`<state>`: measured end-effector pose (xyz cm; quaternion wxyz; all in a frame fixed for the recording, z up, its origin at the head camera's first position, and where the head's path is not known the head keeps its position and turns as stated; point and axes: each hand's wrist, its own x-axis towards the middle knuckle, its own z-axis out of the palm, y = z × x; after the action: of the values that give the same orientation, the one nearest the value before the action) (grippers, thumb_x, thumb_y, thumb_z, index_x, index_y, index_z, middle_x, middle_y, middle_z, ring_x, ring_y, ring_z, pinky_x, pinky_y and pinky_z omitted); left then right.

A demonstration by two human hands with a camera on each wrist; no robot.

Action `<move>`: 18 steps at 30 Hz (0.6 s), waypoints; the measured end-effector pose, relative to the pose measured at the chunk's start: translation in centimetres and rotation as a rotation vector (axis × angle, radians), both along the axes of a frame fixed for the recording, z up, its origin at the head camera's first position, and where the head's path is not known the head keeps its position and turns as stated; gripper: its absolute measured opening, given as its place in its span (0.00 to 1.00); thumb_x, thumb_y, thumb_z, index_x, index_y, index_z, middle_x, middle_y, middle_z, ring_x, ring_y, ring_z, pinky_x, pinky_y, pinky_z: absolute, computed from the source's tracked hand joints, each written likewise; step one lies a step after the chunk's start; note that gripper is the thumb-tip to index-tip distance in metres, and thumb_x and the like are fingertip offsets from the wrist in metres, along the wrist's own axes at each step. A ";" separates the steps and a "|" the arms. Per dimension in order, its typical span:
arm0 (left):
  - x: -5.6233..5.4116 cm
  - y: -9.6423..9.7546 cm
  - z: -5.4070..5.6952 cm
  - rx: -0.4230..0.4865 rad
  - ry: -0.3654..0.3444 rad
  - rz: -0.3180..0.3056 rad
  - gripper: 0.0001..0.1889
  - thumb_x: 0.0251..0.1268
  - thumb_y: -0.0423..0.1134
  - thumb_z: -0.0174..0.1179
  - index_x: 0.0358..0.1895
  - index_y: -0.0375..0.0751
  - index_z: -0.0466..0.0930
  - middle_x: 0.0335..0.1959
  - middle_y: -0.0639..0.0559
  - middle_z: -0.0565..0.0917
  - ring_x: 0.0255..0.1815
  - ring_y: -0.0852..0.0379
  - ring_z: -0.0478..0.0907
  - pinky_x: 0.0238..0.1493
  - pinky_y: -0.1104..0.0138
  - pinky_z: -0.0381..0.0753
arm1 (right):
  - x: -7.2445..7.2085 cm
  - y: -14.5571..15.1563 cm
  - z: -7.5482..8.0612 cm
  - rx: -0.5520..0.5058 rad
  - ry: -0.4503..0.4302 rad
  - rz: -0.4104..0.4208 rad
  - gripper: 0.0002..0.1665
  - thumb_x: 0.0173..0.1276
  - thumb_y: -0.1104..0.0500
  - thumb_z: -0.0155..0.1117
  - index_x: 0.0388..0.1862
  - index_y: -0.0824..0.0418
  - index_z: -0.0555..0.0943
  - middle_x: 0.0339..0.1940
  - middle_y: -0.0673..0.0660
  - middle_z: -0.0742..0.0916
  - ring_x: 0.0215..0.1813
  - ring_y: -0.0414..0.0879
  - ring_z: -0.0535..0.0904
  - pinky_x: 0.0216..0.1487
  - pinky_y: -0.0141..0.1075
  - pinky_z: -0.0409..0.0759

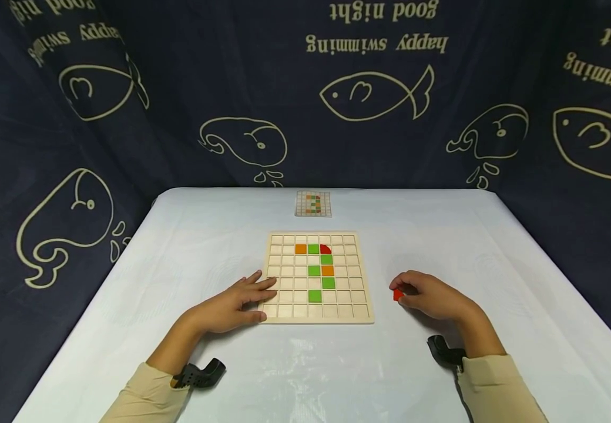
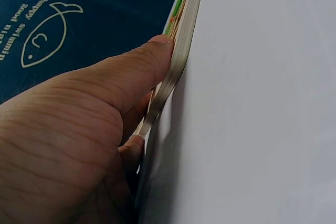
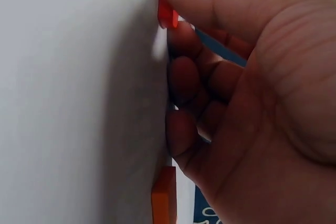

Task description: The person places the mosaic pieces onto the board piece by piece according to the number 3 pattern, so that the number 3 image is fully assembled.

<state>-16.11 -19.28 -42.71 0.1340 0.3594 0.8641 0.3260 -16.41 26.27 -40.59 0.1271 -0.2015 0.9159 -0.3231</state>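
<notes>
A pale wooden grid board [image 1: 345, 321] lies flat on the table, with several green tiles [image 1: 314, 296], two orange tiles [image 1: 301, 249] and one red piece with a rounded corner [image 1: 325, 249] in its cells. My left hand [image 1: 234, 302] rests at the board's left side, fingers spread over the edge cells and thumb against the lower left corner. To the right of the board, my right hand [image 1: 432, 295] pinches a small red tile [image 3: 167, 3] between thumb and index finger, close to the tabletop. A loose orange block [image 3: 164, 198] sits near that hand in the right wrist view; the head view hides it.
A small card [image 1: 299, 212] printed with a grid and coloured squares lies behind the board, near the table's far edge. White cloth [image 1: 221, 247] covers the table. A dark blue curtain [image 1: 295, 70] with fish drawings hangs behind and at both sides.
</notes>
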 end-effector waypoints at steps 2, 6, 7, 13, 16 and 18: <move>0.0 0.0 0.0 0.001 -0.002 0.001 0.30 0.68 0.45 0.64 0.71 0.40 0.71 0.77 0.51 0.61 0.80 0.42 0.41 0.76 0.43 0.40 | -0.1 0.0 0.0 -0.001 0.003 -0.004 0.13 0.64 0.68 0.64 0.48 0.60 0.81 0.38 0.49 0.82 0.44 0.46 0.76 0.50 0.42 0.76; 0.1 0.0 0.1 0.003 -0.006 0.000 0.30 0.68 0.45 0.64 0.71 0.40 0.71 0.77 0.51 0.60 0.80 0.43 0.41 0.76 0.44 0.40 | -0.1 0.1 -0.1 -0.014 -0.009 -0.011 0.14 0.64 0.66 0.66 0.49 0.60 0.80 0.39 0.49 0.82 0.45 0.47 0.75 0.49 0.41 0.76; 0.1 0.0 0.1 0.002 -0.005 -0.001 0.30 0.69 0.45 0.64 0.71 0.40 0.71 0.77 0.51 0.60 0.80 0.43 0.41 0.76 0.44 0.40 | -0.1 0.2 -0.1 -0.019 -0.015 -0.011 0.14 0.64 0.66 0.66 0.49 0.60 0.80 0.40 0.50 0.82 0.45 0.47 0.75 0.49 0.41 0.76; 0.2 0.0 0.2 0.001 -0.012 0.001 0.29 0.69 0.45 0.63 0.71 0.40 0.71 0.77 0.51 0.60 0.80 0.43 0.41 0.76 0.44 0.40 | -0.2 0.4 -0.3 -0.022 -0.019 -0.014 0.16 0.62 0.68 0.64 0.50 0.59 0.81 0.43 0.50 0.82 0.47 0.47 0.76 0.52 0.42 0.76; 0.2 0.0 0.1 0.001 -0.010 0.005 0.29 0.69 0.45 0.63 0.71 0.40 0.71 0.77 0.51 0.60 0.80 0.42 0.41 0.76 0.44 0.40 | -0.2 0.2 -0.3 -0.011 -0.001 -0.020 0.14 0.64 0.68 0.65 0.49 0.59 0.81 0.41 0.49 0.82 0.45 0.47 0.76 0.50 0.43 0.76; 0.2 0.0 0.1 -0.001 -0.006 0.008 0.29 0.69 0.45 0.63 0.71 0.40 0.71 0.77 0.51 0.60 0.80 0.42 0.41 0.76 0.44 0.40 | -0.3 -0.1 -0.3 -0.005 0.009 -0.026 0.13 0.64 0.66 0.66 0.48 0.59 0.80 0.39 0.49 0.82 0.44 0.46 0.75 0.49 0.43 0.76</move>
<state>-15.95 -19.24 -42.59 0.1354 0.3550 0.8652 0.3272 -16.68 26.21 -40.86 0.1183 -0.1913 0.9181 -0.3264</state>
